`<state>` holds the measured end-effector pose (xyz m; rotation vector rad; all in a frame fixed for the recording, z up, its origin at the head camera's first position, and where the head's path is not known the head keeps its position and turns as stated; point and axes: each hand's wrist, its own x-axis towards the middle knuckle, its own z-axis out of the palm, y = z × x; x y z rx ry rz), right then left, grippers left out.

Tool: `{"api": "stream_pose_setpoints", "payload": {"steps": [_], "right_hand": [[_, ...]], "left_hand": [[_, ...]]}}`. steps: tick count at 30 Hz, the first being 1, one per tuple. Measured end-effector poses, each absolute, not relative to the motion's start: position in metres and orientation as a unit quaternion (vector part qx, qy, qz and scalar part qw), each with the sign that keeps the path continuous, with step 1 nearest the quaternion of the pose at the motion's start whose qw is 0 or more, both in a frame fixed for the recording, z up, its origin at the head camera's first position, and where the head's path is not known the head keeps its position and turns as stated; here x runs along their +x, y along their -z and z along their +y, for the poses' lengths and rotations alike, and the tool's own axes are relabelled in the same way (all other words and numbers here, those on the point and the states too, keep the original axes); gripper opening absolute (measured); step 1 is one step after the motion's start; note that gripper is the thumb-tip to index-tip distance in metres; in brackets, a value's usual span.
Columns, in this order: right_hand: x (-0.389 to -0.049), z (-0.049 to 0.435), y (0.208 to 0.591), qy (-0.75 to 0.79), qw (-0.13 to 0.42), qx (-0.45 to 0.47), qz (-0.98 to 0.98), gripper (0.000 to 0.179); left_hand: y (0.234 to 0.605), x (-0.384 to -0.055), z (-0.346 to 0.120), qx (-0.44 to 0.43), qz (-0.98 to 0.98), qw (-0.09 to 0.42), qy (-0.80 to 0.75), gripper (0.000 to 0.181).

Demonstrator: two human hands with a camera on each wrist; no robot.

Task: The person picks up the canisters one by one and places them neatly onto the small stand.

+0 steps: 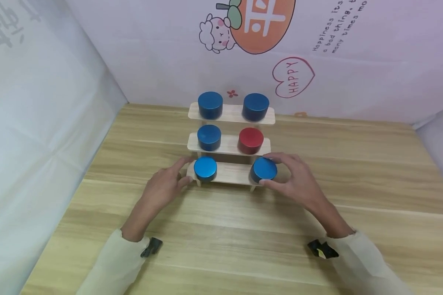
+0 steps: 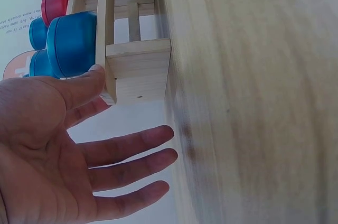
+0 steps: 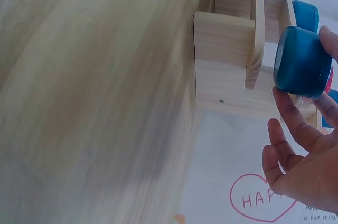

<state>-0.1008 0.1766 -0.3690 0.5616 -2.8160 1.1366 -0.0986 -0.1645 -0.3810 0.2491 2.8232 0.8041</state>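
My right hand [image 1: 299, 178] pinches a blue round tin [image 1: 264, 169] between thumb and fingers, at the right end of the bottom shelf. In the right wrist view this blue tin [image 3: 301, 61] stands off the shelf board, with a gap between. My left hand [image 1: 165, 183] is at the bottom shelf's left end, beside another blue tin [image 1: 205, 169]. In the left wrist view, its thumb [image 2: 87, 86] reaches the board's edge by that tin, and the other fingers extend loosely. The wooden three-tier stand [image 1: 232, 173] bears the tins.
Blue tins [image 1: 210, 105] [image 1: 256, 107] stand on the top shelf. The middle shelf carries a blue tin [image 1: 208, 137] at left and a red tin [image 1: 250, 140] at right. Behind the wood-grain table [image 1: 221, 246] hangs a printed white cloth [image 1: 162, 61]; another white sheet [image 1: 40, 123] borders the left.
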Motion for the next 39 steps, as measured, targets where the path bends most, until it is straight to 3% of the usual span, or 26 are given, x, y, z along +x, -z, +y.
{"api": "stream_pose_setpoints", "payload": {"steps": [39], "right_hand": [[-0.103,0.144,0.384,-0.355,0.037,0.163,-0.920,0.064]], "left_hand": [[0.379,-0.099,-0.162,0.083,0.954,0.090,-0.272,0.056]]}}
